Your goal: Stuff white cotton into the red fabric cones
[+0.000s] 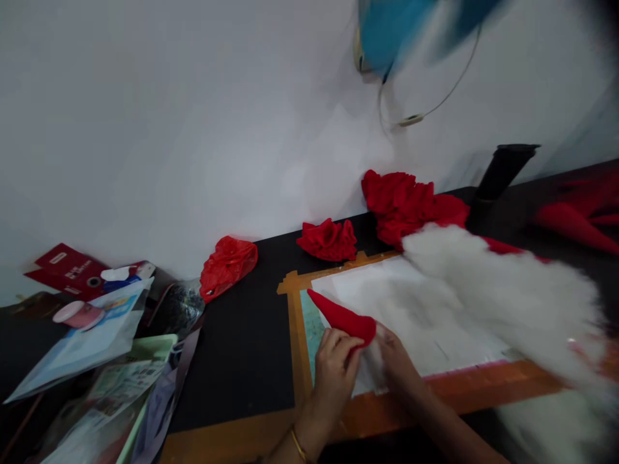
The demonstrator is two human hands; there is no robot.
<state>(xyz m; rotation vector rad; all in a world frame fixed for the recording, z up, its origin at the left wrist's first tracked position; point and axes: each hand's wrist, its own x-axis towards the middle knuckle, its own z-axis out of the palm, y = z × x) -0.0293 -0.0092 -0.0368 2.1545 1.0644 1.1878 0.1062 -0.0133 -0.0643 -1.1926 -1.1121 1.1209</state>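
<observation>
Left fingers (343, 345), red cone (344, 318) pinched between

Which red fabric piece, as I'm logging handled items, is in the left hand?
The pointed cone, pinched by the left hand; the other red fabric lies on the dark table, farther back or at far right.

LH (335, 362) holds red cone (344, 321) | RH (394, 358) at wide end | wht fluff (512, 290) to R

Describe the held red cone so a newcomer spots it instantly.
On the dark table, find the white sheet edged with orange-brown tape. Over its left end, the left hand pinches a red cone, tip pointing up-left. Unlike the ruffled red bundles near the wall, it is smooth and held.
</observation>
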